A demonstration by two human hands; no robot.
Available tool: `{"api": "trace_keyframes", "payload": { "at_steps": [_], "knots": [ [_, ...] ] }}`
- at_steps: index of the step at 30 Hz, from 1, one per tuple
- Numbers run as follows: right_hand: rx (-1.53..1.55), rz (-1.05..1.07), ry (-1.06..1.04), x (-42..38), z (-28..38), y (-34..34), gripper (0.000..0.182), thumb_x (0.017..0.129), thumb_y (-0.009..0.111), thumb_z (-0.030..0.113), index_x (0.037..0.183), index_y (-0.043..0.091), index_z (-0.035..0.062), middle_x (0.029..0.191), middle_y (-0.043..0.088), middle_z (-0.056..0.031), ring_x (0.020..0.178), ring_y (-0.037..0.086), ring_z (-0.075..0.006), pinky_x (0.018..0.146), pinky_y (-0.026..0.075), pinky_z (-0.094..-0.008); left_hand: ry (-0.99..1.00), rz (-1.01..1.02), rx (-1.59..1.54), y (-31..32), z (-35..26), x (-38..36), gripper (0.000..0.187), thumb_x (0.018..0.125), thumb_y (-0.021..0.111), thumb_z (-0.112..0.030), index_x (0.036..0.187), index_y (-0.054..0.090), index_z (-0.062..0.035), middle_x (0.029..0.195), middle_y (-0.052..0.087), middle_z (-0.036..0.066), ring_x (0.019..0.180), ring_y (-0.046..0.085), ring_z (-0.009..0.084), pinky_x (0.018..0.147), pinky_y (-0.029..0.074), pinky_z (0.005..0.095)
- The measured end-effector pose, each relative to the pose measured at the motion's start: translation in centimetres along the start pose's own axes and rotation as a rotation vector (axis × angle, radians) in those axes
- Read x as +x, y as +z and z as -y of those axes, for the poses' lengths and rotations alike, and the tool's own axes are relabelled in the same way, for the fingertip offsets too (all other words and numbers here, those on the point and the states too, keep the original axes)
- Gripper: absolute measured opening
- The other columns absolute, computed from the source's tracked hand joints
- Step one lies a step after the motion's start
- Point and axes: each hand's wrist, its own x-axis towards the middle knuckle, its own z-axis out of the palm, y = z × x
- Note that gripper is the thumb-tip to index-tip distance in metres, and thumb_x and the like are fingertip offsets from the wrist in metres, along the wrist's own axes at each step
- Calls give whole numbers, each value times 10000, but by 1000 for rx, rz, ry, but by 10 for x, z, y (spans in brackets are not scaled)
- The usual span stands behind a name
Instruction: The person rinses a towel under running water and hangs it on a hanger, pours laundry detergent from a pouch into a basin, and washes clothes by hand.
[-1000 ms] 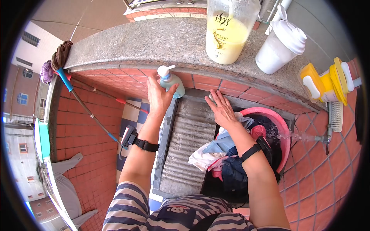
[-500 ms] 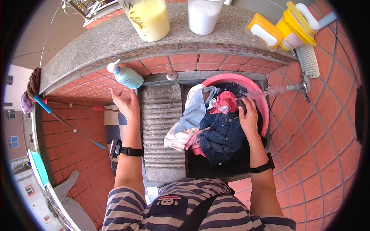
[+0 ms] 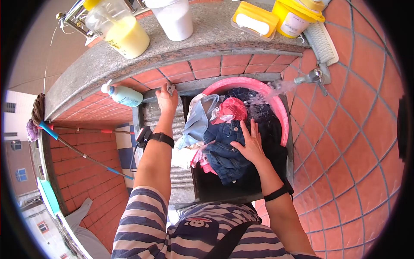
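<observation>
A heap of wet-looking clothes lies in a pink tub [image 3: 282,118] and spills over its near left side. Dark blue denim [image 3: 221,149] is nearest the wearer; a red-pink cloth [image 3: 233,108] lies just beyond it, and a light blue cloth [image 3: 196,123] trails left with a white cloth [image 3: 183,157] onto a ribbed stone washboard [image 3: 181,183].

The right hand [image 3: 251,146] is open, palm down, fingers spread over the denim's right side, gripping nothing; whether it presses on the cloth cannot be told. The left hand [image 3: 166,101] reaches to the washboard's far end, fingers bent at a small round thing [image 3: 171,89]; whether it grips this is unclear. Both wrists wear black bands.

The tub sits in a black basin [image 3: 215,190] right of the washboard. From the right, a tap [image 3: 310,77] sprays water into the tub. A pale blue pump bottle [image 3: 126,96] is left of the left hand. Along the granite ledge [image 3: 172,54] beyond are a yellow-filled bottle [image 3: 127,39], a white jar [image 3: 174,21], a yellow box [image 3: 254,21] and a yellow bucket [image 3: 293,21]. A brush [image 3: 322,43] hangs near the tap; a mop [image 3: 82,149] leans far left.
</observation>
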Motion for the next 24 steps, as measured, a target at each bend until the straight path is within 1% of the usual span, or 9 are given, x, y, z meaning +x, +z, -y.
{"api": "trace_keyframes", "payload": {
  "at_steps": [3, 7, 8, 10, 12, 15, 16, 18, 24],
  "knots": [
    [4, 44, 59, 18, -9, 6, 793, 797, 625, 444, 1442, 229, 207, 1488, 72, -242, 1366, 106, -428, 1073, 160, -562, -215, -23, 3, -18, -42, -9, 636, 740, 659, -150, 1303, 384, -38, 1081, 454, 259, 953, 515, 419, 824, 443, 443],
    [34, -63, 41, 33, -30, 23, 662, 837, 576, 433, 1407, 319, 213, 1459, 199, -231, 1337, 207, -413, 1067, 202, -531, 64, 72, -157, -18, -76, -80, 688, 783, 654, -305, 1336, 339, -44, 1168, 415, 281, 1070, 432, 425, 937, 348, 481],
    [76, -101, 23, 38, -39, 27, 605, 854, 558, 417, 1387, 355, 213, 1427, 260, -226, 1309, 258, -408, 1052, 236, -510, 154, 122, -115, -23, -84, -107, 723, 790, 654, -367, 1350, 325, -49, 1218, 391, 298, 1101, 412, 438, 958, 327, 500],
    [131, -244, -7, 50, -56, 36, 452, 882, 530, 360, 1299, 483, 190, 1256, 468, -238, 1182, 427, -389, 972, 356, -446, 12, 260, -66, -29, -87, -157, 805, 787, 640, -458, 1390, 276, -67, 1296, 321, 329, 1167, 358, 469, 976, 297, 535],
    [272, -141, 222, 62, -61, 27, 372, 897, 514, 318, 1229, 540, 153, 1118, 553, -252, 1066, 508, -411, 897, 413, -452, 10, 350, -12, -44, -89, -189, 876, 765, 663, -471, 1418, 222, -89, 1324, 285, 341, 1200, 314, 492, 975, 288, 559],
    [166, -282, 11, 83, -102, 52, 241, 900, 486, 188, 1091, 614, 117, 1036, 588, -251, 975, 539, -442, 816, 429, -497, -30, 584, -113, -65, -109, -209, 1050, 724, 697, -501, 1406, 114, 44, 1171, 375, 359, 1062, 432, 498, 924, 374, 492],
    [165, -272, 8, 87, -99, 48, 241, 900, 486, 188, 1091, 614, 117, 1036, 588, -251, 975, 539, -442, 816, 429, -497, -47, 665, -170, -70, -122, -212, 1092, 713, 704, -509, 1393, 93, 89, 1127, 400, 354, 1023, 463, 491, 898, 408, 463],
    [141, -83, 318, 93, -95, 39, 216, 875, 512, 181, 1031, 641, 106, 1002, 605, -244, 978, 553, -426, 827, 437, -472, 32, 742, -96, -69, -143, -214, 1163, 683, 722, -529, 1375, 62, 134, 1088, 424, 340, 995, 490, 466, 852, 443, 431],
    [254, -270, 104, 57, -84, -30, 340, 836, 606, 203, 1122, 582, 20, 1074, 607, -207, 1034, 563, -369, 909, 433, -397, -126, 868, -62, -5, -111, -200, 1246, 621, 790, -470, 1388, -3, 107, 1227, 380, 369, 1149, 428, 467, 967, 386, 437]
  ]
}}
